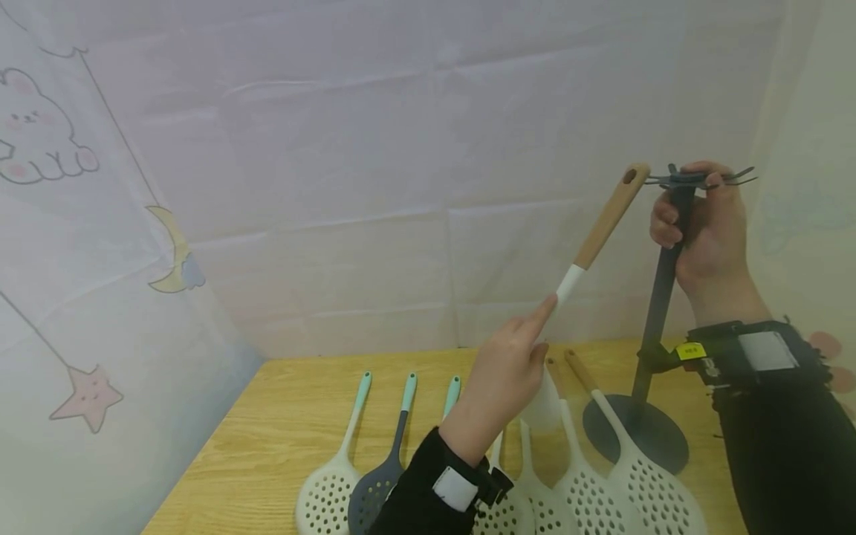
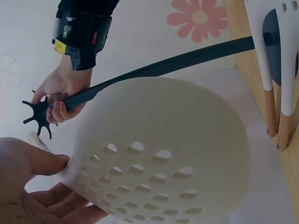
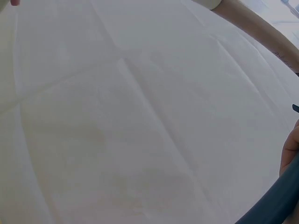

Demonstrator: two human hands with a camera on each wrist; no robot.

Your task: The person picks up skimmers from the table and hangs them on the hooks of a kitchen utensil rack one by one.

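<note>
Head view: your left hand (image 1: pixel 501 379) grips the white skimmer (image 1: pixel 605 227), handle touching the rack (image 1: pixel 669 245) your right hand (image 1: pixel 702 230) holds near the desk's (image 1: pixel 267 431) right edge.

A makeshift recording booth set up like a kitchen corner, not a real kitchen. White creased sheets (image 1: pixel 414 148) hang as walls on all sides, one printed with a bunny (image 1: pixel 36 130), moon (image 1: pixel 175 253) and star (image 1: pixel 89 396). A wooden desk (image 1: pixel 267 438) carries a row of skimmers (image 1: pixel 334 475) near its front edge and a dark rack (image 1: pixel 658 312) toward the back right corner.
</note>
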